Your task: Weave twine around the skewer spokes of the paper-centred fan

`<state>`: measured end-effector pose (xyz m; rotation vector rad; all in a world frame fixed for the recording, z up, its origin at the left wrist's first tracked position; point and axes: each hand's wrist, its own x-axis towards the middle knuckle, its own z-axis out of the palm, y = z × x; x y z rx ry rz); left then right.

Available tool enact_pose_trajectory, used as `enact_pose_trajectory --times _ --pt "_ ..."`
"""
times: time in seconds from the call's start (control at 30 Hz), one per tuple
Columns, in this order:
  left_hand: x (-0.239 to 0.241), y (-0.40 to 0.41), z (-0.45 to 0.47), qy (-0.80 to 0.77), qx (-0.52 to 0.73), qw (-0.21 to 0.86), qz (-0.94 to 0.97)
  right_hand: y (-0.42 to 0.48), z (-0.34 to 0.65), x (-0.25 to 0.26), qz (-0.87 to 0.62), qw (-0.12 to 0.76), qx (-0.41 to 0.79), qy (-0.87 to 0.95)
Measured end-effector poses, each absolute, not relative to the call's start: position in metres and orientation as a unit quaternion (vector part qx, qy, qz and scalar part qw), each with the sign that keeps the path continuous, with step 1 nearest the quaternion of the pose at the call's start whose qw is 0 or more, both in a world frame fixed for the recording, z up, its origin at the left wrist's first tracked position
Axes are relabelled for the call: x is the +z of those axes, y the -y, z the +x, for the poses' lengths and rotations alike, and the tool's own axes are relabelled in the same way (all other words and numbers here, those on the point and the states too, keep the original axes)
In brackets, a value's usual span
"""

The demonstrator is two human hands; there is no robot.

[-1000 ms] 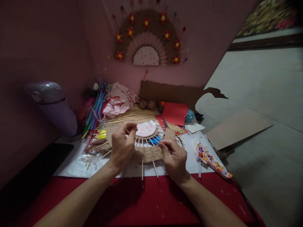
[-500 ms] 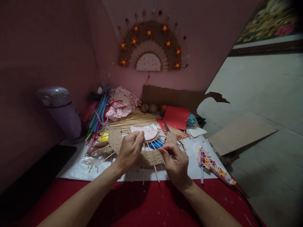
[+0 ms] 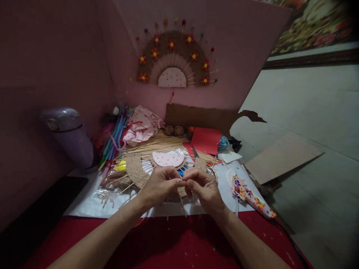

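- Twine arch (image 3: 136, 170), lower centre: likely light, springy; hold by woven band, sparing thin sticks (image 3: 125, 189).
- Left hand (image 3: 164, 185): grip pinched closed; contents, cannot tell.
- Right hand (image 3: 204, 190): grip likewise pinched, contents hidden.

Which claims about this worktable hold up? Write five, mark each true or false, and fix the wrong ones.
1. The left hand and right hand are close together over the woven piece. True.
2. The red sheet lies left of the crumpled dotted cloth. False: the sheet lies to its right.
3. The flower-patterned tool lies right of both hands. True.
4. The flowers on the wall ornament are blue. False: they are red with yellow centres.
5. The purple bottle is on the left. True.
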<state>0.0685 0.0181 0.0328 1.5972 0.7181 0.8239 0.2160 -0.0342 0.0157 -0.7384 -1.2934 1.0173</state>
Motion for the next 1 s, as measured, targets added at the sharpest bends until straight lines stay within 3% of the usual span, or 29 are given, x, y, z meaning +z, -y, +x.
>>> enact_pose_trajectory --times 0.2,0.4,0.63,0.77,1.0 --pt "0.035 -0.012 0.073 -0.248 0.319 0.701 0.588 0.031 0.216 0.012 -0.289 0.602 0.523 0.529" --pt "0.038 -0.009 0.074 -0.286 0.371 0.677 0.568 0.04 0.208 0.013 -0.3 0.628 0.441 0.567" --pt "0.039 -0.004 0.07 -0.259 0.457 0.492 0.694 0.04 0.205 0.015 -0.375 0.636 0.415 0.532" --pt "0.032 -0.003 0.068 -0.268 0.479 0.362 0.753 0.035 0.208 0.018 -0.387 0.654 0.507 0.406" --pt "0.034 -0.008 0.069 -0.225 0.518 0.237 0.79 0.04 0.208 0.026 -0.339 0.646 0.599 0.33"
